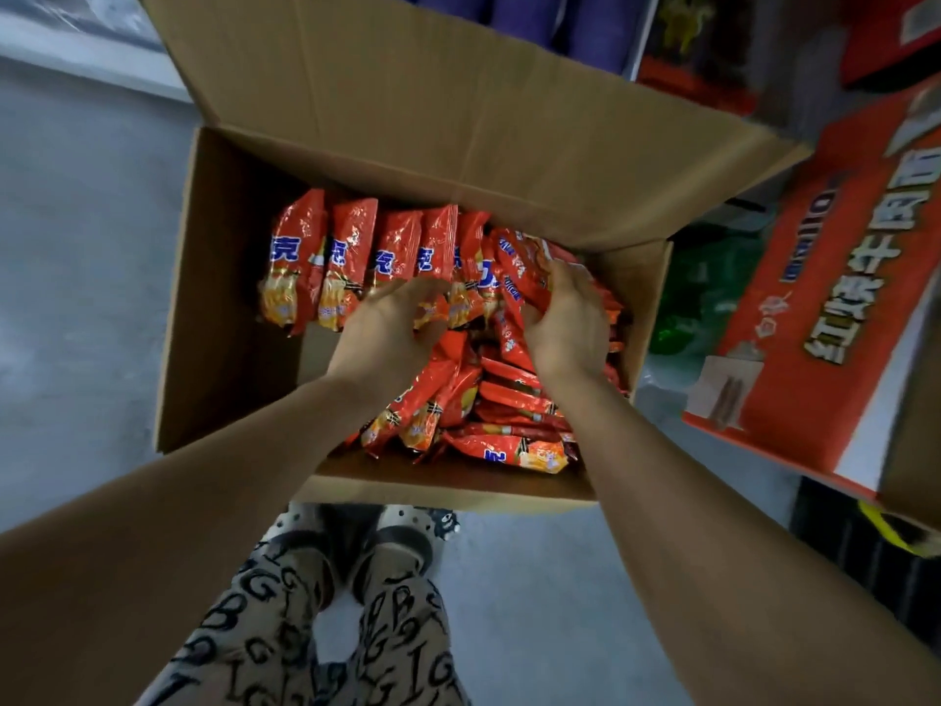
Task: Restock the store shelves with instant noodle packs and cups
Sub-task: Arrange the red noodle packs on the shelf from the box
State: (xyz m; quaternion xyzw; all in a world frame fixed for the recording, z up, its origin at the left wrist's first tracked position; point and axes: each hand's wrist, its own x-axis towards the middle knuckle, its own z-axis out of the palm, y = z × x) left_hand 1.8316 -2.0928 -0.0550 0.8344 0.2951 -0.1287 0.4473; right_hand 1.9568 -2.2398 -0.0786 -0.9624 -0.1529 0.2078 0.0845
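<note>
The hands, left hand (392,323) and right hand (565,318), curl round a bunch of red noodle packs (478,282) in the cardboard box (229,298); best squeeze evenly and lift straight up, clear of the flap (407,94)

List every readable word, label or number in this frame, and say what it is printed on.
"克": white on blue, on the noodle packs in the cardboard box.
"红烧牛肉面", probably: large yellow rotated characters on the red carton.
"B", "G", "I": scattered over the trousers.
Smaller print on packs and carton: too blurred to read.
</note>
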